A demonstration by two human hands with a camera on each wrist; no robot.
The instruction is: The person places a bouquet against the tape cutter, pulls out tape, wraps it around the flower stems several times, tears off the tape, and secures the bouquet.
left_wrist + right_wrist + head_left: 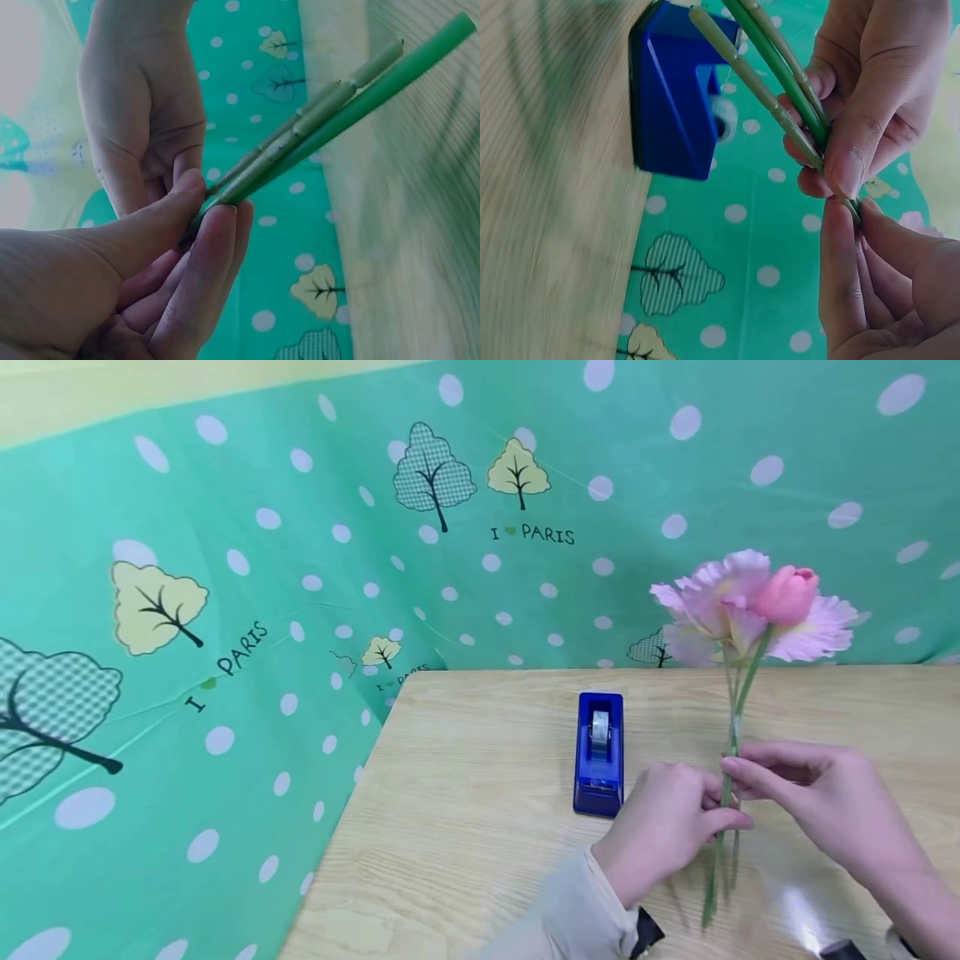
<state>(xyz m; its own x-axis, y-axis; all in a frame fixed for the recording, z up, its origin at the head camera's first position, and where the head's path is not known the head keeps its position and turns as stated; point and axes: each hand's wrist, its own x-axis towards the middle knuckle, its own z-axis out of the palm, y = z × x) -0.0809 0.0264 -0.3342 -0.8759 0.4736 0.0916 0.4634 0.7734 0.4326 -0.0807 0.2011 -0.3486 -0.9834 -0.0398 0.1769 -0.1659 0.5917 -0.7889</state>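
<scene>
A pink tulip (787,597) and ruffled pale pink flowers (712,589) stand together as a small upright bunch in the head view. My left hand (663,814) grips the green stems (281,142) low down, thumb across them. Just above it, the fingertips of my right hand (832,793) pinch the same stems. A shiny clear patch, perhaps tape, shows on the stems above the fingers. Three cut stem ends stick out below the left hand in the right wrist view: one smooth green, two thinner and jointed. Fingers partly hide the pinched spot.
A blue tape dispenser (598,802) with a tape roll (600,727) stands left of the hands on the wooden table (450,777). Behind and to the left hangs a green dotted cloth (300,527) printed with trees. Black objects (647,933) show by the wrists.
</scene>
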